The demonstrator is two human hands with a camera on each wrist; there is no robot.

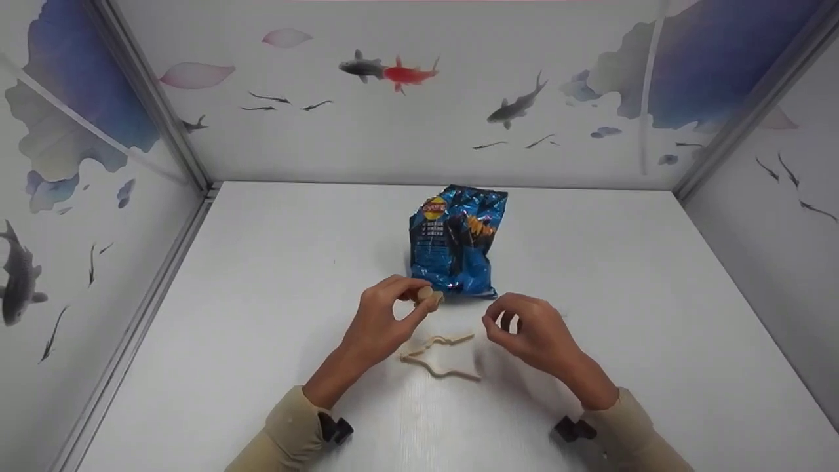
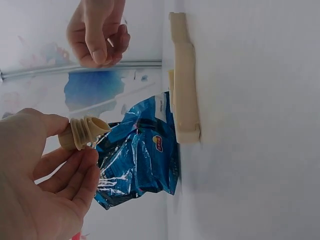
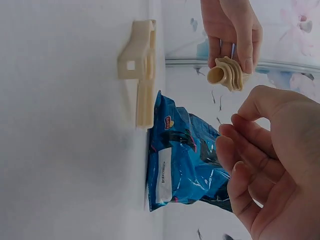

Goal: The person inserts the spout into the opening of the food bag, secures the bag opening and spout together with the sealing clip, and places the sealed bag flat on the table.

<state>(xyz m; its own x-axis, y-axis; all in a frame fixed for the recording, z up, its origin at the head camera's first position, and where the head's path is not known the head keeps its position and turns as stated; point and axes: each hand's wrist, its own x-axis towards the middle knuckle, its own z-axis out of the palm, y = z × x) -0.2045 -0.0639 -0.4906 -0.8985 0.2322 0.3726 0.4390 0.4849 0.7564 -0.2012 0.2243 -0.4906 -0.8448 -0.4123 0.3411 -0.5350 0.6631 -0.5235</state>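
Observation:
Between thumb and fingers my left hand [image 1: 377, 324] pinches a small beige plastic spout piece [image 2: 80, 134], hollow, with screw-thread ridges round it. Its round open end [image 3: 216, 75] shows in the right wrist view. My right hand [image 1: 537, 334] hovers to the right, fingers loosely curled, holding nothing. Below and between the hands, a beige plastic bag clip [image 1: 452, 374] lies on the table, its two wavy arms spread apart and joined at the left. Just beyond the hands stands a blue crisp bag [image 1: 436, 252], crumpled at the top.
A white table [image 1: 295, 236] carries everything. White panels [image 1: 419, 144] printed with fish and blotches rise at the back and both sides, joined by metal corner posts [image 1: 154, 98]. Dark straps [image 1: 335, 427] sit at the sleeve cuffs.

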